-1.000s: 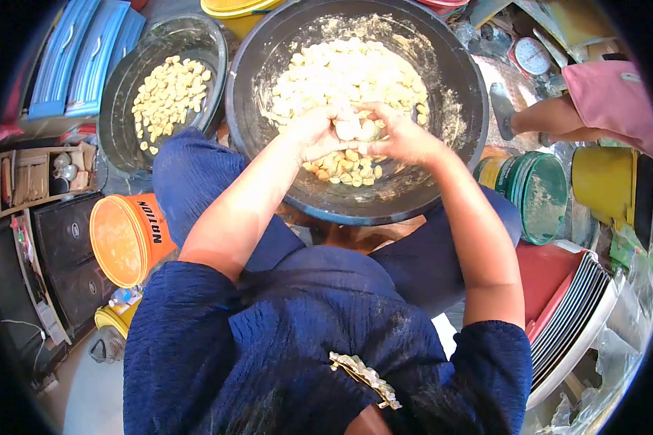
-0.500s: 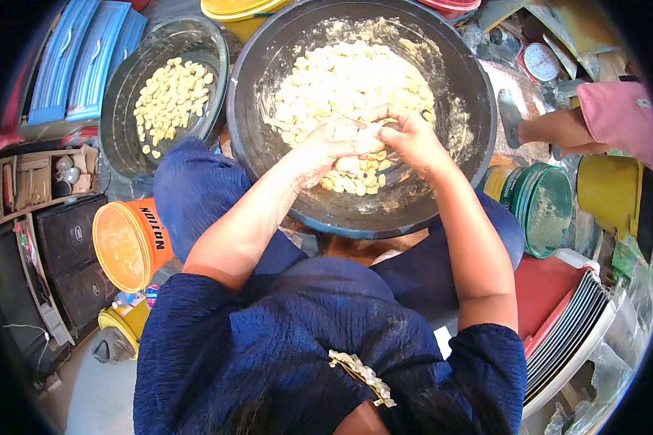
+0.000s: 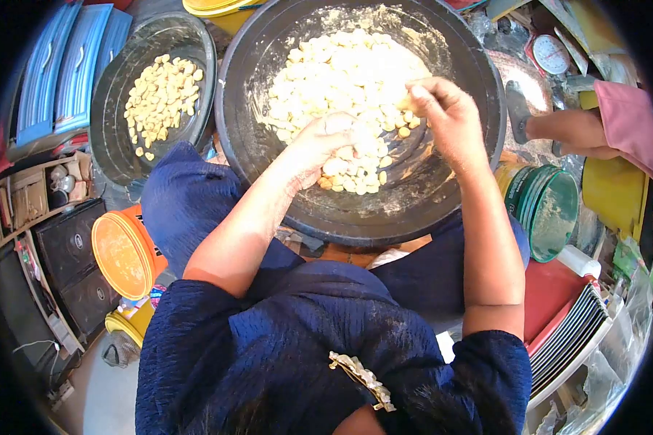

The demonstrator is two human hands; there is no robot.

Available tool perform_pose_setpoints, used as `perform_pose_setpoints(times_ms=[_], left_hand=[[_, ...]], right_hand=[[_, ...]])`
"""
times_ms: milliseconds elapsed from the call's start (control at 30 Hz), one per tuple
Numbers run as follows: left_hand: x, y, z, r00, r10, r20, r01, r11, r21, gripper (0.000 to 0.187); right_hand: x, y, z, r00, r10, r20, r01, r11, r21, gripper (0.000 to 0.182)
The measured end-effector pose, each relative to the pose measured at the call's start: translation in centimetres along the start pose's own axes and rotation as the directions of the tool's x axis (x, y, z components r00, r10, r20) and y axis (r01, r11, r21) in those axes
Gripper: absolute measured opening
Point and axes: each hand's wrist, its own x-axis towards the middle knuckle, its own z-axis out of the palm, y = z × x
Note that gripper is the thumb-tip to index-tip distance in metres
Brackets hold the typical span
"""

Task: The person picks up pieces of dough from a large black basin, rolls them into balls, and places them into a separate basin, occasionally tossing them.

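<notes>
A large black basin [image 3: 479, 138] in front of me holds a heap of pale, flattened dough-like pieces [image 3: 334, 80], with floury residue on its walls. My right hand [image 3: 448, 116] is over the right part of the heap, thumb and fingers pinched on a pale dough piece [image 3: 408, 100]. Low over the front of the heap, my left hand [image 3: 325, 145] has its fingers curled in; glare hides what they may hold. To the left, a smaller dark basin [image 3: 103, 123] contains more separate pale pieces [image 3: 163, 98].
An orange bucket [image 3: 123, 254] stands at my left, near black speakers [image 3: 80, 235] and blue drawers [image 3: 43, 80]. On the right are a green bucket [image 3: 551, 214], a red panel [image 3: 551, 290] and a dial scale [image 3: 551, 54]. Another person's leg [image 3: 566, 130] shows there.
My hands were together over the basin's middle and are now apart. The right hand has moved right and away from me with a dough piece; the left has shifted slightly left.
</notes>
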Motion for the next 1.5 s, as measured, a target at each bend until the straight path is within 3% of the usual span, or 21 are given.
perform_pose_setpoints(times_ms=[67, 100, 133, 200, 233, 300, 400, 433, 567, 633, 667, 733, 767, 900, 967, 1067, 1200, 1267, 1300, 1367, 1500], left_hand=[[0.6, -0.8, -0.7, 1.0, 0.002, 0.008, -0.001, 0.999, -0.049, 0.028], [0.8, -1.1, -1.0, 1.0, 0.007, 0.017, -0.005, 0.995, -0.099, 0.028], [0.7, -1.0, -0.7, 1.0, 0.005, 0.017, -0.004, 0.995, -0.099, 0.028], [0.2, -0.8, 0.1, 0.99, 0.048, -0.136, -0.077, 0.973, -0.216, 0.026], [0.2, -0.7, -0.1, 0.99, 0.046, -0.136, -0.075, 0.974, -0.215, 0.026], [0.3, -0.3, -0.8, 0.962, 0.165, -0.219, -0.218, 0.944, -0.248, 0.022], [0.6, 0.5, -1.8, 0.973, 0.117, -0.197, -0.166, 0.952, -0.258, 0.026], [0.5, 0.9, -1.2, 0.988, 0.055, -0.143, -0.095, 0.951, -0.293, 0.027], [-0.2, 0.6, 0.7, 0.999, 0.046, -0.009, -0.045, 0.882, -0.469, 0.026], [0.1, 0.0, -0.5, 0.999, 0.039, 0.017, -0.029, 0.913, -0.407, 0.026], [0.3, -0.2, -0.9, 0.999, 0.033, 0.042, -0.017, 0.938, -0.345, 0.027], [0.2, -0.1, -0.8, 0.999, 0.018, 0.04, -0.007, 0.969, -0.246, 0.026], [0.1, 0.1, -0.5, 0.999, 0.0, 0.037, 0.006, 0.989, -0.146, 0.025], [0.2, 0.1, -0.4, 0.999, 0.019, 0.037, -0.014, 0.99, -0.143, 0.022], [0.2, -0.3, -0.9, 0.998, 0.064, -0.015, -0.065, 0.996, -0.059, 0.021], [0.2, -0.2, -2.1, 0.997, 0.067, -0.028, -0.068, 0.996, -0.054, 0.018], [0.3, 0.3, -2.7, 0.99, 0.055, -0.126, -0.057, 0.998, -0.012, 0.022], [0.7, 0.4, -4.0, 0.962, 0.053, -0.268, 0.047, 0.933, 0.356, 0.031], [0.9, 0.0, -4.9, 0.963, 0.055, -0.262, 0.044, 0.933, 0.356, 0.031], [1.5, -0.8, -6.7, 0.931, 0.156, -0.329, 0.057, 0.83, 0.555, 0.036], [0.8, 0.3, -6.8, 0.904, 0.136, -0.406, 0.082, 0.876, 0.475, 0.036]], right_hand=[[-0.7, -0.3, 1.3, 0.949, -0.234, 0.212, 0.286, 0.922, -0.263, 0.027], [-1.2, 0.1, 2.3, 0.919, -0.281, 0.278, 0.361, 0.883, -0.301, 0.043], [-2.0, 1.0, 3.6, 0.927, -0.211, 0.311, 0.29, 0.928, -0.233, 0.053], [-4.0, 1.1, 6.2, 0.905, -0.285, 0.317, 0.357, 0.913, -0.197, 0.057], [-4.0, 1.0, 6.2, 0.905, -0.284, 0.315, 0.355, 0.914, -0.196, 0.057], [-3.8, 0.6, 5.6, 0.827, -0.316, 0.465, 0.52, 0.743, -0.422, 0.059], [-2.9, 0.2, 3.9, 0.801, -0.285, 0.526, 0.539, 0.725, -0.429, 0.056], [-3.3, -0.2, 4.2, 0.868, -0.353, 0.35, 0.478, 0.786, -0.392, 0.048], [-3.3, -0.1, 5.5, 0.831, -0.51, 0.223, 0.555, 0.736, -0.386, 0.044], [-3.1, 0.3, 4.8, 0.895, -0.345, 0.284, 0.429, 0.84, -0.332, 0.042], [-2.8, 0.3, 4.5, 0.894, -0.347, 0.283, 0.431, 0.839, -0.332, 0.042], [-2.2, 0.0, 3.8, 0.974, -0.083, 0.21, 0.107, 0.989, -0.105, 0.037], [-1.9, 0.9, 3.6, 0.974, -0.106, 0.202, 0.109, 0.994, -0.007, 0.03], [-1.6, 1.2, 3.2, 0.951, -0.004, 0.308, 0.01, 1.0, -0.017, 0.028], [-1.6, 1.4, 3.3, 0.921, 0.164, 0.352, -0.22, 0.967, 0.125, 0.025], [-1.4, 1.6, 3.2, 0.924, 0.11, 0.368, -0.226, 0.93, 0.291, 0.024], [-0.9, 2.5, 2.5, 0.885, 0.067, 0.46, -0.219, 0.933, 0.286, 0.022], [-0.3, 4.1, 2.1, 0.818, 0.213, 0.534, -0.187, 0.977, -0.103, 0.028], [-0.2, 5.2, 2.0, 0.821, 0.214, 0.53, -0.186, 0.977, -0.106, 0.028], [0.0, 8.3, 1.8, 0.883, 0.288, 0.371, -0.12, 0.903, -0.413, 0.038], [0.0, 16.8, 1.8, 0.867, 0.412, 0.28, -0.205, 0.808, -0.553, 0.041]])
